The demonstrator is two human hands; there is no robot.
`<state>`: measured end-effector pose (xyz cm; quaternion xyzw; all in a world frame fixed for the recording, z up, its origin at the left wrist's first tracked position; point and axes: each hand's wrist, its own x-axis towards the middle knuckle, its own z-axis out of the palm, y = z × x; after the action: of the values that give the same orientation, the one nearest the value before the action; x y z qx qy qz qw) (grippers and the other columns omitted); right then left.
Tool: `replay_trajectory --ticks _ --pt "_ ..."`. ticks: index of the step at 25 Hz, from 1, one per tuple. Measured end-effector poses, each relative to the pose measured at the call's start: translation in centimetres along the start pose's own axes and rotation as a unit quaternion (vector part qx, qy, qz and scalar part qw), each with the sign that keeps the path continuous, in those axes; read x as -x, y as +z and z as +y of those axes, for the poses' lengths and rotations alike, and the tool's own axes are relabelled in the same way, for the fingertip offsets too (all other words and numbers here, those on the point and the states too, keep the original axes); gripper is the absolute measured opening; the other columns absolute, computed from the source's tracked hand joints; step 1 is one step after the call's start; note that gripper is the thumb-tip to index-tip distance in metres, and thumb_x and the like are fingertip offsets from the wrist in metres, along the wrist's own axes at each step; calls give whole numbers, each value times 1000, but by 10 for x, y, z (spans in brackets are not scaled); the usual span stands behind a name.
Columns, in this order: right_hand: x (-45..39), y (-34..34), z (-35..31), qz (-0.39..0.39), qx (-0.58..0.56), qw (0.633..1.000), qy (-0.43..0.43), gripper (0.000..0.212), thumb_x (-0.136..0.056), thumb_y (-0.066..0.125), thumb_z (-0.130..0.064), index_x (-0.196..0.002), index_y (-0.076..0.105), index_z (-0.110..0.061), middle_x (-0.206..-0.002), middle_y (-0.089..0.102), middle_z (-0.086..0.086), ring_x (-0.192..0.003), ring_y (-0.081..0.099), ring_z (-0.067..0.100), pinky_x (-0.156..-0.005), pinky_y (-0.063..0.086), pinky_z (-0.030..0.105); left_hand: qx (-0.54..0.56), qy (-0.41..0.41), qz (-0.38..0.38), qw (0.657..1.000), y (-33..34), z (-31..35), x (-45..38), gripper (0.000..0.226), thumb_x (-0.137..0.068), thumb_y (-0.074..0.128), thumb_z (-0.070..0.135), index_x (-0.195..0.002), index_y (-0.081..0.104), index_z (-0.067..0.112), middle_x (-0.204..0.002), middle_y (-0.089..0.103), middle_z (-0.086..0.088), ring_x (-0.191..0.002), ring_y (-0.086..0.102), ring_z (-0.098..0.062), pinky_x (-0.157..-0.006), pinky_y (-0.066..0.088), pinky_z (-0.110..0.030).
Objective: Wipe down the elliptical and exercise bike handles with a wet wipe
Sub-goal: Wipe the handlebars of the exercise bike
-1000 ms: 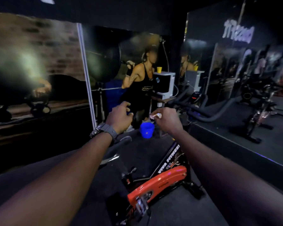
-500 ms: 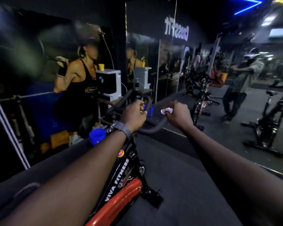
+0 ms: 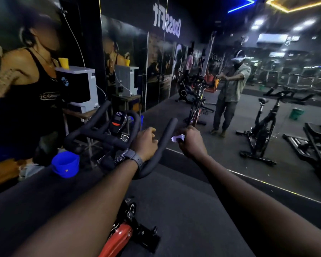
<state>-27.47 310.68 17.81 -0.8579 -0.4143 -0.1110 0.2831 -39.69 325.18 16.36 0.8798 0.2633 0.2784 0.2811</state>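
The right hand [image 3: 192,143] is pinching a crumpled wet wipe [image 3: 178,138] just right of the exercise bike's right handlebar horn [image 3: 164,138], which is rising away; the left hand [image 3: 145,143] is gripping it lower.

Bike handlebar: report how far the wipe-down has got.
Done: nothing the frame can confirm; no bar shows a wiped look. In hand: the right hand pinches the wet wipe beside the handlebar right prong, while the left hand rests by it. Left: the far left prong, the crossbar and the elliptical, which is not in view.
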Motion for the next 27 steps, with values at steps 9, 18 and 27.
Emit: replay_trajectory --ticks 9,18,27 --pt "-25 90 14 -125 66 978 -153 21 -92 54 -23 -106 64 -10 -106 61 17 -95 62 39 -73 48 42 -138 -20 -80 987 51 -39 -33 24 -86 57 16 -109 65 14 -108 70 -15 -106 64 -35 -86 52 -39" --pt "-60 85 20 -62 85 974 -201 33 -96 44 -26 -113 62 -4 -111 56 19 -98 61 39 -79 50 38 6 -81 -73 994 66 -56 -48 50 -80 61 2 -129 56 7 -106 68 -10 -96 66 -28 -85 54 -33" --pt "-84 75 25 -64 72 983 -159 28 -98 49 -24 -117 59 -7 -116 53 16 -102 59 38 -79 44 31 81 -85 -108 987 66 -65 -51 69 -73 79 4 -136 50 7 -106 62 -2 -100 63 -18 -95 53 -34"
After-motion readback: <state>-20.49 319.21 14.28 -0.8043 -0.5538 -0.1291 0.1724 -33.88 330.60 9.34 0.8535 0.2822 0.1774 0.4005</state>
